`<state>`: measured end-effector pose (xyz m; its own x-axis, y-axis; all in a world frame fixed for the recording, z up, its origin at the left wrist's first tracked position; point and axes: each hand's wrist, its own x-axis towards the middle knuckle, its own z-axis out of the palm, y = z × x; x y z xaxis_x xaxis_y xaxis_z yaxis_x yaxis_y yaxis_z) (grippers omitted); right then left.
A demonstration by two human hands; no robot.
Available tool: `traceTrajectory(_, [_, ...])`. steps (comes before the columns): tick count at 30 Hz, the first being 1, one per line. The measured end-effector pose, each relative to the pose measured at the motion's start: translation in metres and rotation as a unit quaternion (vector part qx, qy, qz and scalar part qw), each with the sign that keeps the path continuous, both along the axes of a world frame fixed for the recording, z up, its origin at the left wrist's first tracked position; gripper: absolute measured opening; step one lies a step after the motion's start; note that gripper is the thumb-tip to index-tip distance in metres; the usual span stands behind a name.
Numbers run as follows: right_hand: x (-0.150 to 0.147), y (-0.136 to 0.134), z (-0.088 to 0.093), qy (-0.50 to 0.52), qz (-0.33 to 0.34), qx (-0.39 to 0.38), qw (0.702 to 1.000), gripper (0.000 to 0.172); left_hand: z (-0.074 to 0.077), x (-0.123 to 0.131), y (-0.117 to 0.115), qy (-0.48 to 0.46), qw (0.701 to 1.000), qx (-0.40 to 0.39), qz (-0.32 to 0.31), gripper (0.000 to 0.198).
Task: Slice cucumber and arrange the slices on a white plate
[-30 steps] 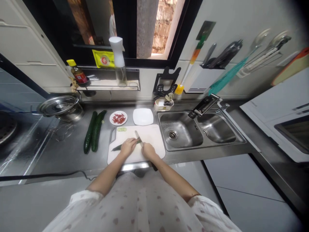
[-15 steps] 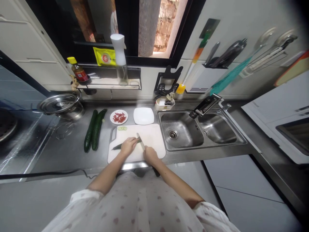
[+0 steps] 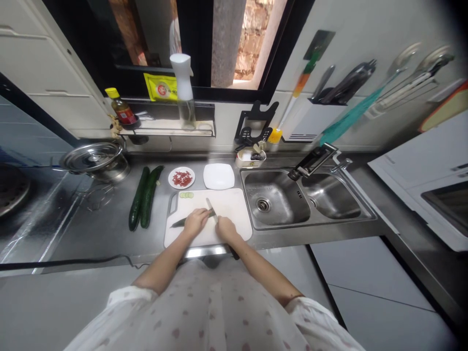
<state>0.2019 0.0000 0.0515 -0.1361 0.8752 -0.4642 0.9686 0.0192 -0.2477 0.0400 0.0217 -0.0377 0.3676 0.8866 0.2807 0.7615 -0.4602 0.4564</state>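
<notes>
Clasping kitchen knife (image 3: 211, 206) in right grip (image 3: 225, 229); holding cucumber (image 3: 179, 223) leftward under nearer left grip (image 3: 196, 222), with long axis roughly crosswise to knife.

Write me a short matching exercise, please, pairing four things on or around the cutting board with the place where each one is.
Things
1. Knife
2. Cucumber slices
3. Two whole cucumbers
4. Cucumber piece

Places
A. On the counter, left of the cutting board
B. Held under the left hand
C. In the right hand
D. Near the cutting board's far left corner

Pairs: 1-C, 2-D, 3-A, 4-B
</notes>
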Motion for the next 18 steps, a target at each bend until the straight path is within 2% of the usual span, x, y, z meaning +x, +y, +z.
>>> traceTrajectory(9, [-0.009,0.016,-0.002,0.01,-0.013,0.002,1.0,0.035,-0.004,-0.001,0.001,-0.001,1.0,0.008,-0.004,0.028])
traceTrajectory(18, [0.005,-0.011,-0.006,0.002,-0.01,-0.003,1.0,0.033,-0.005,-0.002,0.002,-0.003,1.0,-0.008,-0.003,0.029])
